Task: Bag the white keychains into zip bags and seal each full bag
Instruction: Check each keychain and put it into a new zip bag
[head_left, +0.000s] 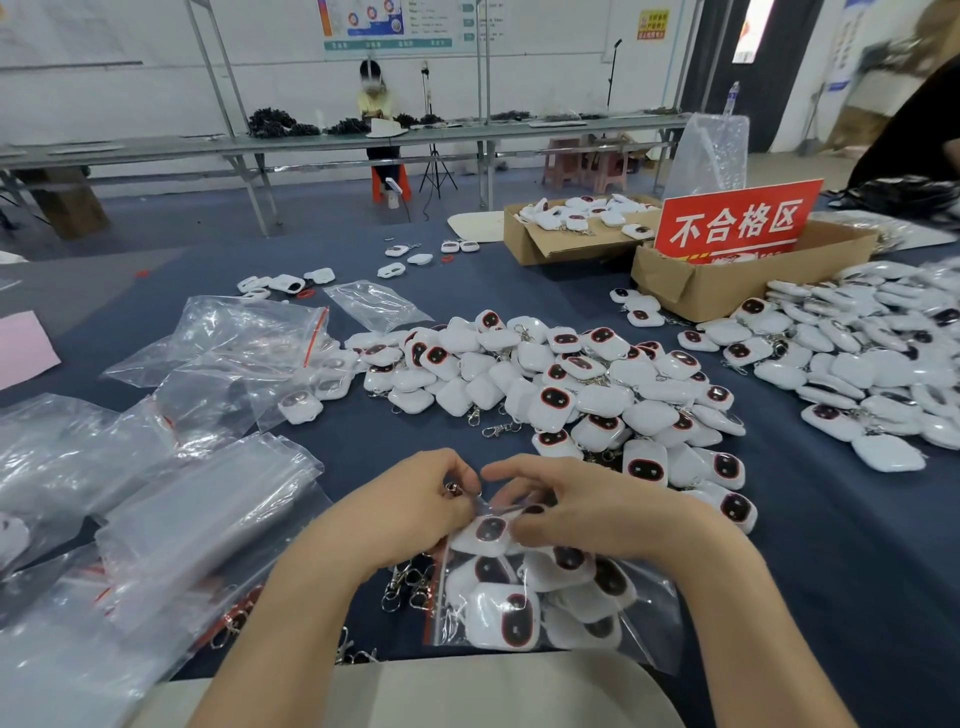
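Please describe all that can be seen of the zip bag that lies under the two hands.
The zip bag is clear, wrinkled plastic with a red zip strip along its left edge. It lies flat on the dark blue table, near the front edge, filled with white keychains that have dark, red-ringed faces. Metal clasps stick out past the strip, so it looks unsealed. The left hand and right hand grip its far end with curled fingers.

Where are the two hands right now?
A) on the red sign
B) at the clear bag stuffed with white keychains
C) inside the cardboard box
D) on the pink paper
B: the left hand and right hand both hold the top of the zip bag, which has white keychains inside.
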